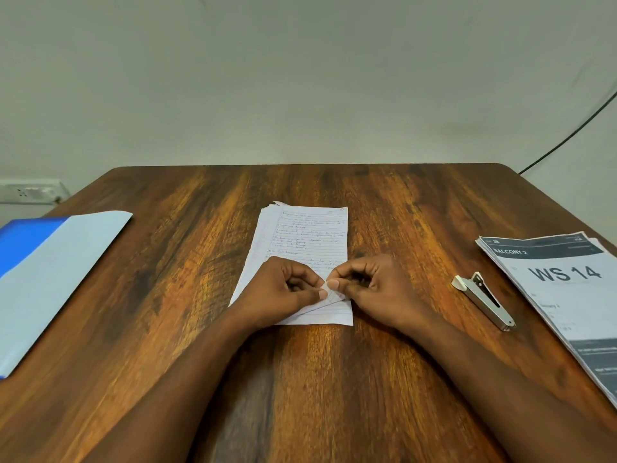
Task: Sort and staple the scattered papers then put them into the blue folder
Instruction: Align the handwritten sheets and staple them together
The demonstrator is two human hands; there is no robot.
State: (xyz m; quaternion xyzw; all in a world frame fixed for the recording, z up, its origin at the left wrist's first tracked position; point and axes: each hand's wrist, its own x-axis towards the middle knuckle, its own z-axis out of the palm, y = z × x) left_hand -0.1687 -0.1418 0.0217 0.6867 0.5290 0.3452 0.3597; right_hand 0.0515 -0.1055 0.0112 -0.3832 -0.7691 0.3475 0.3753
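A stack of lined handwritten papers (307, 235) lies in the middle of the wooden table (400, 212). My left hand (283, 289) and my right hand (374, 285) meet over the stack's near end, each with curled fingers pinching the lifted edge of the upper sheets near the right corner. A silver stapler (484, 300) lies on the table to the right of my right hand, apart from it. The blue folder (50, 272) lies open at the left edge of the table.
A second stack of printed sheets marked "WS 14" (567, 289) lies at the right edge, just beyond the stapler. A black cable (567, 135) runs down the wall at the far right. A wall socket (30, 192) sits at the far left.
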